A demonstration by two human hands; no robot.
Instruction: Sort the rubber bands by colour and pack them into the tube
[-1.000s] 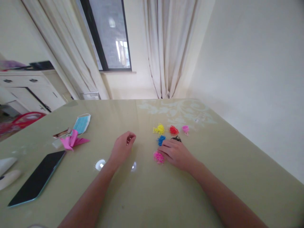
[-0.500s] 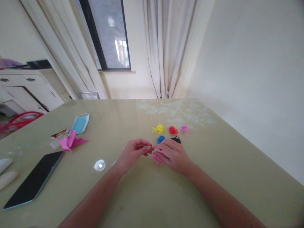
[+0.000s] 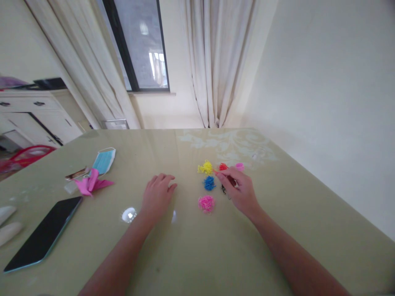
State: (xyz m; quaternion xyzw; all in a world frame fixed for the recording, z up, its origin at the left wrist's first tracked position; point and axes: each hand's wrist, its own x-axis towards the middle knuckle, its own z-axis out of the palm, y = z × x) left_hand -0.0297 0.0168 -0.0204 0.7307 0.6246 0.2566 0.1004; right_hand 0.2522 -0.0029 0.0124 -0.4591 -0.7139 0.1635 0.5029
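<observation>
My right hand (image 3: 240, 191) is closed in a pinch above the piles, with a thin red rubber band (image 3: 215, 170) sticking out at its fingertips. Under and behind that hand are a red pile (image 3: 223, 166) and a mostly hidden black pile (image 3: 223, 189) of rubber bands. To its left lie a yellow pile (image 3: 205, 167) and a blue pile (image 3: 209, 183); a pink pile (image 3: 206, 204) is closer to me. My left hand (image 3: 158, 193) rests on the table, fingers loosely apart and holding nothing. A small pink cup (image 3: 240, 166) shows just beyond my right hand, partly covered.
On the left of the table (image 3: 185, 255) lie a dark tablet-like device (image 3: 45, 232), a pink folded paper bird (image 3: 93, 182), a blue face mask (image 3: 104, 161) and a narrow brown packet (image 3: 77, 173). A shiny round spot (image 3: 129, 214) is near my left forearm. A wall (image 3: 333, 107) borders the right side.
My hands have come apart. The left moved left and opened onto the table; the right moved right and forward towards the red pile, uncovering the blue and pink piles.
</observation>
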